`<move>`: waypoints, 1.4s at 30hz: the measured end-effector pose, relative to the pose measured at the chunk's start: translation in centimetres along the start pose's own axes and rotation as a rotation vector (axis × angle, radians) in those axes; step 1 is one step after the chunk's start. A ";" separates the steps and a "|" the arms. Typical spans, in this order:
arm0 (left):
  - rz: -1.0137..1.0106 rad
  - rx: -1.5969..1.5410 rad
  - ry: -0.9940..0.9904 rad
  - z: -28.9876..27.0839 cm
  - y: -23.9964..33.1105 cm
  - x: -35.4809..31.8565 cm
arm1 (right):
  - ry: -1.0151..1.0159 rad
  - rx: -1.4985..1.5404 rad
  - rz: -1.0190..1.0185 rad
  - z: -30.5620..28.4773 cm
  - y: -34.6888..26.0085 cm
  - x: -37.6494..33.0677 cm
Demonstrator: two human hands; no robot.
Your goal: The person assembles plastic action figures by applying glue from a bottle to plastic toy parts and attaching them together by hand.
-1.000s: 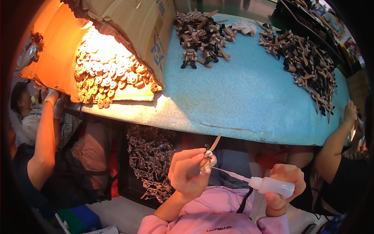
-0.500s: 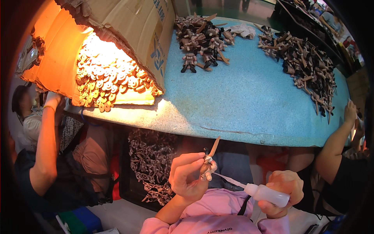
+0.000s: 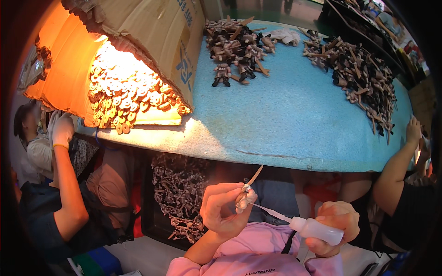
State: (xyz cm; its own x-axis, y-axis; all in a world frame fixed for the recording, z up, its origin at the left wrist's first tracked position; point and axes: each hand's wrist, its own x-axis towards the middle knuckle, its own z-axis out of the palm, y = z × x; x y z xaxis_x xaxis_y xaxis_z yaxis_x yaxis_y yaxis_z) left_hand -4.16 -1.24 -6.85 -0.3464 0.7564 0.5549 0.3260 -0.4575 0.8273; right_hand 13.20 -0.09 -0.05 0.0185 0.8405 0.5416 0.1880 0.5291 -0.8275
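Note:
Above my lap, my left hand (image 3: pixel 221 211) pinches a small figurine (image 3: pixel 244 198) between thumb and fingers. A flat tan blade-shaped piece (image 3: pixel 256 174) sticks up from the figurine, tilted to the right. My right hand (image 3: pixel 340 220) is wrapped round a translucent white squeeze bottle (image 3: pixel 317 231), tipped with its nozzle (image 3: pixel 272 212) pointing left. The thin nozzle tip is at the figurine's side; whether it touches cannot be made out. Part of the figurine is hidden behind my left fingers.
A blue-topped table (image 3: pixel 258 115) lies ahead, with figurine piles at the back (image 3: pixel 235 43) and right (image 3: pixel 359 73). A lit cardboard box (image 3: pixel 156 41) holds small round pieces (image 3: pixel 122 87). Beside my lap stands a black tray (image 3: pixel 146 221) of small parts (image 3: pixel 179 184). Co-workers' arms (image 3: pixel 69 193) flank me.
The figurine has turned slightly in my left hand, and its tan piece leans further right. My right hand and bottle barely moved. The left co-worker's arm shifted right, showing a gloved hand.

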 end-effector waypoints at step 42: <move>-0.121 -0.095 -0.062 -0.2 0.6 0.0 | -0.356 -0.110 -0.199 -1.0 0.6 -0.5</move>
State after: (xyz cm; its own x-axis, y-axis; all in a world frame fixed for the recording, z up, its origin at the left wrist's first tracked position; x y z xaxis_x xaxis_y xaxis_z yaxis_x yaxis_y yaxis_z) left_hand -4.17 -1.60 -6.29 -0.3217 0.8350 0.4465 0.1996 -0.4011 0.8940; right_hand 14.24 -0.34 -0.66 -0.3657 0.7215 0.5880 0.2580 0.6856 -0.6807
